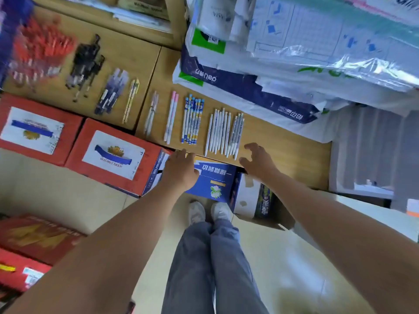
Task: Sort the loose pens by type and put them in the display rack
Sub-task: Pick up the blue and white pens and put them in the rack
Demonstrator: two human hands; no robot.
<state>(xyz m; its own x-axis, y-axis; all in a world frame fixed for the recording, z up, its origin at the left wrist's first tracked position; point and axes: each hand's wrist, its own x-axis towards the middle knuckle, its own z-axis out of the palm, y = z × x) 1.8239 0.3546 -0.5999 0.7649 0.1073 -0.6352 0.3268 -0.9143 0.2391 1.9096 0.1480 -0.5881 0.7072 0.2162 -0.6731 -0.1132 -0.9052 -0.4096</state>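
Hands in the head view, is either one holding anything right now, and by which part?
Nothing is held. The right hand hovers open, fingers spread, beside the white pens; the left hand reaches the front edge of the table, apparently empty.

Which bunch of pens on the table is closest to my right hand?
The plain white pens, the rightmost bunch, not the blue-patterned ones; the right hand is right beside their near ends.

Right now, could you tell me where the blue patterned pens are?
Head view, centre: the blue patterned pens lie on the wooden table between the pink-capped pair, left, and white pens, right.
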